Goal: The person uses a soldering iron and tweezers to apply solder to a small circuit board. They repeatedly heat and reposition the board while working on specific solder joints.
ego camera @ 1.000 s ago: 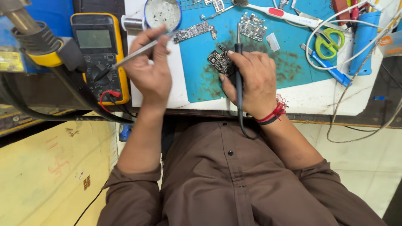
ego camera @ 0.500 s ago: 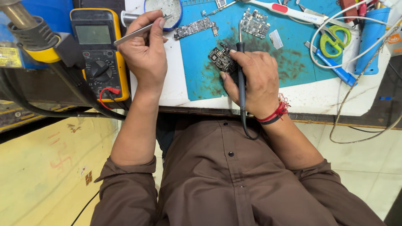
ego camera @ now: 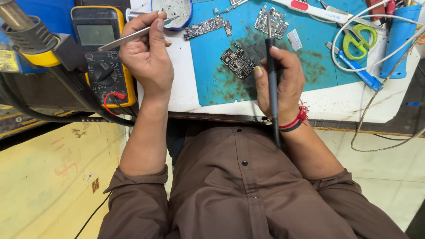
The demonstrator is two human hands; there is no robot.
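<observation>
1. On the blue work mat [ego camera: 212, 79], a small dark circuit board [ego camera: 238, 61] lies flat, just left of the right hand [ego camera: 280, 77] and not touched by it.
2. Right hand grips a black soldering iron [ego camera: 271, 66] upright, fingers wrapped tight round the handle; the tip points away from the body, and the cord runs down past the wrist and is lost against the brown shirt [ego camera: 248, 190].
3. Left hand [ego camera: 148, 53] is raised over the bench edge, thumb and fingers pinched on metal tweezers [ego camera: 133, 35], tips aimed at a round dish [ego camera: 172, 11].
4. Dish is cut off by the frame's top edge; its contents are greyish specks, kind not discernible.
5. Two more boards [ego camera: 206, 27] [ego camera: 272, 20] lie farther back on the mat.
6. Yellow multimeter [ego camera: 99, 53] sits left of the left hand, partly hidden by a hot-air nozzle [ego camera: 26, 31].
7. Green scissors [ego camera: 361, 37] and white cable lie at right, partly cropped.
</observation>
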